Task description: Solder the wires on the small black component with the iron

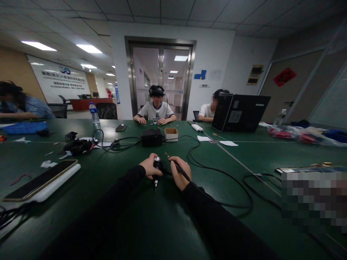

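Observation:
My left hand [148, 167] is closed around a small black cylindrical part [157, 165] with a shiny round top and a thin stem pointing toward me. My right hand [179, 172] grips a black pen-shaped tool [176, 167], like a soldering iron, whose tip points up and left, close to the part. A black cable [222, 177] runs from the tool across the green table [151, 216]. Both arms wear black sleeves.
A black box [151, 138] and a small cardboard box [171, 134] sit beyond my hands. A phone on a white slab [43, 180] lies left, with black parts [77, 146] and a water bottle [94, 112] behind. A laptop [240, 112] stands right. Three people sit around the table.

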`<state>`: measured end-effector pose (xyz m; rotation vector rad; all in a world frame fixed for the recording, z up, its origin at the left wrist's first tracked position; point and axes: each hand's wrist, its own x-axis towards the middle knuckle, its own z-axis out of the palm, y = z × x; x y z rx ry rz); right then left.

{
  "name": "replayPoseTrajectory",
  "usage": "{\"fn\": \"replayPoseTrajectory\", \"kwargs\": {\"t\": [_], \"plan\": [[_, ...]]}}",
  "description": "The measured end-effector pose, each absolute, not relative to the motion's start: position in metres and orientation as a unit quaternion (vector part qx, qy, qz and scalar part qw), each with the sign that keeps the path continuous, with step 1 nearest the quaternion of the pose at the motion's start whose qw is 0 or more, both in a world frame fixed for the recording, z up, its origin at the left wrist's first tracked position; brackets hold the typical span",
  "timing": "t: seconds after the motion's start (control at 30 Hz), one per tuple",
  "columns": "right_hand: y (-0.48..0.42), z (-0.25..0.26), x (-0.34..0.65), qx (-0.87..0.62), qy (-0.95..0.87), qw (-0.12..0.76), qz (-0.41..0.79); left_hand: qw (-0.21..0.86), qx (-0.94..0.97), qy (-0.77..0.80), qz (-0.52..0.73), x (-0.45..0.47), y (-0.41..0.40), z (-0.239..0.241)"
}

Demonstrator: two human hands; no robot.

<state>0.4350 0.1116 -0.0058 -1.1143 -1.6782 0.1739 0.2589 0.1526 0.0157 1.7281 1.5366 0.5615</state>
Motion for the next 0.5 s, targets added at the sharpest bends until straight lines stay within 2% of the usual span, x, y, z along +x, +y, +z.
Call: {"fn": "replayPoseTrajectory", "kwargs": {"t": [0.23,0.37,0.5], "plan": [[0.112,-0.006,0.434,-0.466,-0.703,0.532,0.075,0.387,0.666,0.59,0.241,0.253,0.174,0.003],[0.113,-0.008,0.434,-0.462,-0.704,0.534,0.075,0.322,0.633,0.634,0.308,0.25,0.198,-0.002],[0.113,-0.008,0.435,-0.459,-0.703,0.538,0.079,0.296,0.628,0.652,0.304,0.256,0.213,-0.011]]}}
